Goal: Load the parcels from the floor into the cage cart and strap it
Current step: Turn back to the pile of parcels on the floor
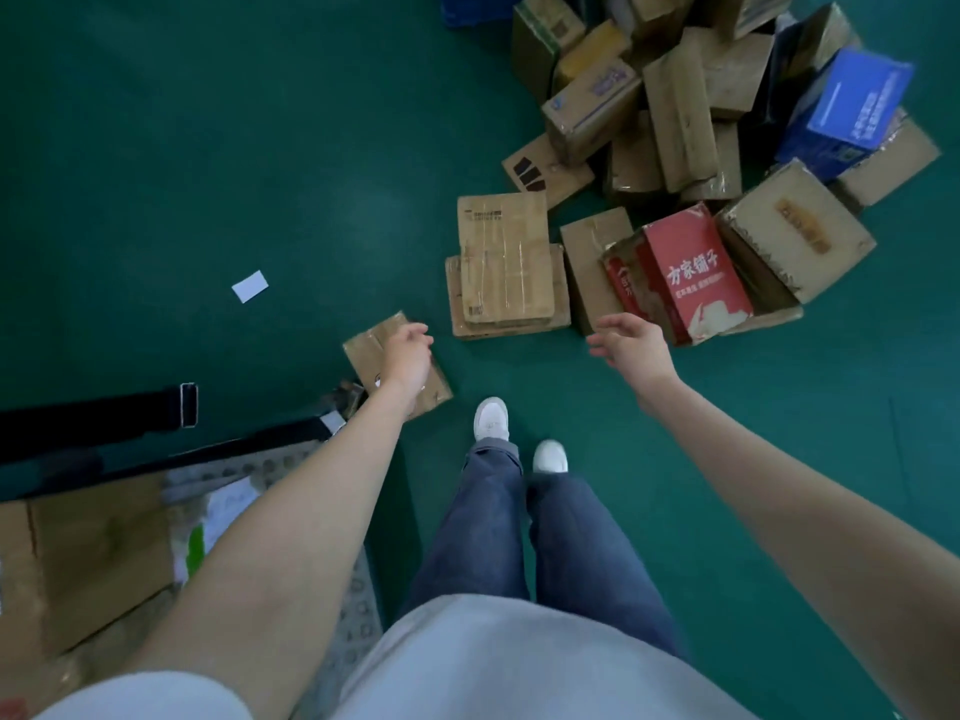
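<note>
With both our left hand and right hand loose and empty, the flat cardboard parcel looks light and stiff, best gripped by its edges.

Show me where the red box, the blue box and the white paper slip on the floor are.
red box (693, 272): head view, on its red printed top face.
blue box (857, 98): head view, on its blue upper face.
white paper slip (250, 286): head view, on its middle.
</note>
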